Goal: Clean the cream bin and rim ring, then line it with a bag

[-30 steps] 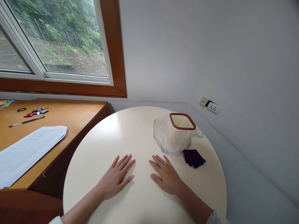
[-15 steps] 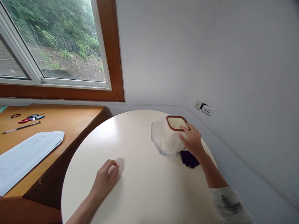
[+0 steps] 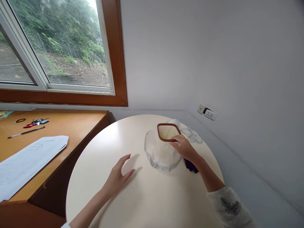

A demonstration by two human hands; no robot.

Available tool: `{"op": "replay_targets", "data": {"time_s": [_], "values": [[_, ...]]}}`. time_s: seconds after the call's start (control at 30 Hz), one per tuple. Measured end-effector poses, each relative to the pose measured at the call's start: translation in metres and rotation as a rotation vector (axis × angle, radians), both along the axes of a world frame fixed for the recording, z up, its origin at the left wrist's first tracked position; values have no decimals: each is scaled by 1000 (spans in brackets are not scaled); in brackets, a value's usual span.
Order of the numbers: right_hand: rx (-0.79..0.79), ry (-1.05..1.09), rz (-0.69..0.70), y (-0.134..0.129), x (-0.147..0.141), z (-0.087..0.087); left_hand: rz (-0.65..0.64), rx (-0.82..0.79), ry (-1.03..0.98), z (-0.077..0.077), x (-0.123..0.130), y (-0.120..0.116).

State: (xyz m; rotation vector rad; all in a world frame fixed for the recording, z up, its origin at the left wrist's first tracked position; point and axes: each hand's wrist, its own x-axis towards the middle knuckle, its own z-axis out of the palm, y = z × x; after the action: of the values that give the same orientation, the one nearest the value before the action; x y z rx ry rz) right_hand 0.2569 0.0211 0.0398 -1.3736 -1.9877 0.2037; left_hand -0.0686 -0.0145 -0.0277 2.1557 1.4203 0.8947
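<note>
A brown rounded-square rim (image 3: 169, 124) stands over the right half of the table, with a pale cream inside. Translucent white plastic (image 3: 163, 158) spreads out around and below it like a skirt, hiding what is beneath. My right hand (image 3: 184, 147) grips the rim's near right corner between thumb and fingers. Behind that wrist a dark purple crumpled thing (image 3: 191, 165) shows only in part. To the left, above the bare tabletop, my left hand (image 3: 118, 174) has thumb and fingers apart, holding nothing and not touching the plastic.
The round cream table (image 3: 95, 164) nearly meets the wall. More thin crumpled plastic (image 3: 191, 133) lies near its back right edge. On the wooden desk (image 3: 80, 117) at left are papers (image 3: 35, 158), a pen (image 3: 26, 132) and keys (image 3: 38, 121). A socket (image 3: 211, 114) is on the wall.
My right hand has moved left and nearer with the rim and plastic, closing on the rim. Crumpled plastic now shows behind it. My left hand has opened and shifted right.
</note>
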Motion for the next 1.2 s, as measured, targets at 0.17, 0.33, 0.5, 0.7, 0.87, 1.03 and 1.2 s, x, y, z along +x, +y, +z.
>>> {"op": "replay_targets", "data": {"time_s": [0.17,0.33,0.5,0.7,0.87,1.03,1.2], "values": [[22,-1,157,-15,-50,10,-103,-60,-174,16,28,28],[57,50,258,-18,-78,12,-168,-76,-388,7,44,55],[83,110,277,-15,-89,6,-230,-88,-519,-8,51,58],[100,160,264,-12,-97,2,-260,-117,-602,-4,50,54],[123,129,256,-11,-100,7,-232,-89,-571,1,48,53],[76,91,287,-13,-98,16,-221,-81,-569,0,48,53],[56,99,289,-14,-96,21,-217,-67,-524,-4,48,54]]}}
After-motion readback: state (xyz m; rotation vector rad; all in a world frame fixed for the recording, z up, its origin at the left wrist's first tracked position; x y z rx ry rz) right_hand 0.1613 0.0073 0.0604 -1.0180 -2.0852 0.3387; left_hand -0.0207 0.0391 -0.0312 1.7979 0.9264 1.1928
